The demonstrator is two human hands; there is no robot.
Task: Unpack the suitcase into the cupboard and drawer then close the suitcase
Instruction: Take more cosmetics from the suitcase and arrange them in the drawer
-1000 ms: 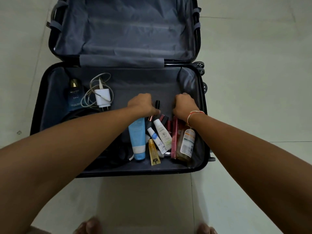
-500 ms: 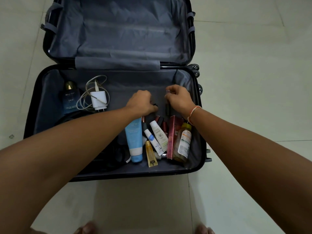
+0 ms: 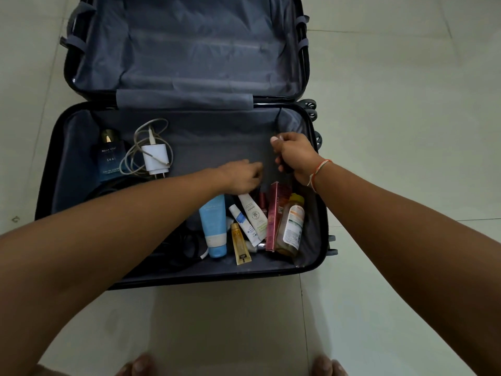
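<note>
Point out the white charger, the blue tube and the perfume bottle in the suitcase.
white charger [image 3: 155, 157], head view, on the plug body's flat face.
blue tube [image 3: 213, 221], head view, mid-body, above the white band.
perfume bottle [image 3: 109, 158], head view, on the blue label front.

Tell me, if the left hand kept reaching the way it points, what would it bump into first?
Probably the right hand, which sits just beyond the left hand and grips something small and dark. Depth is unclear, so it might pass under it to the suitcase wall.

Charger [image 3: 156, 158] right of perfume bottle [image 3: 109, 156] in suitcase [image 3: 48, 169], tubes [image 3: 244, 223] right, possibly atop cables.
</note>
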